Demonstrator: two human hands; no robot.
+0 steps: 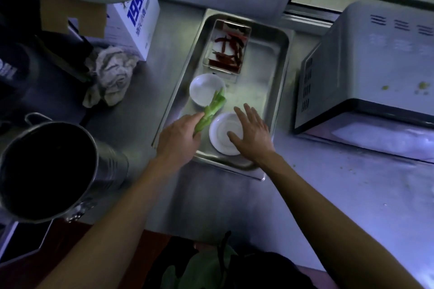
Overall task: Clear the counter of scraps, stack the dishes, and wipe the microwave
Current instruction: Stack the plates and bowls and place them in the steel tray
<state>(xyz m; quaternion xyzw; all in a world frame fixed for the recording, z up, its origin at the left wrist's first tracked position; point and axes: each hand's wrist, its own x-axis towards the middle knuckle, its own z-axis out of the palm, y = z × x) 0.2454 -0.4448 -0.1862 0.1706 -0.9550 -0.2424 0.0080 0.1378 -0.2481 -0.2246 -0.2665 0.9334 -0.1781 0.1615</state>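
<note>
While the left hand (178, 138) grips a green stalk (211, 110) over the tray (279, 91), the right hand (252, 131) lies flat and loose on 1 plate (220, 134). I think scraps come first. Next, the stalk must leave the tray.

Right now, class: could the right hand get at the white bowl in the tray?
Probably yes. The right hand rests open on the saucer; only the green stalk leans over the bowl.
</note>
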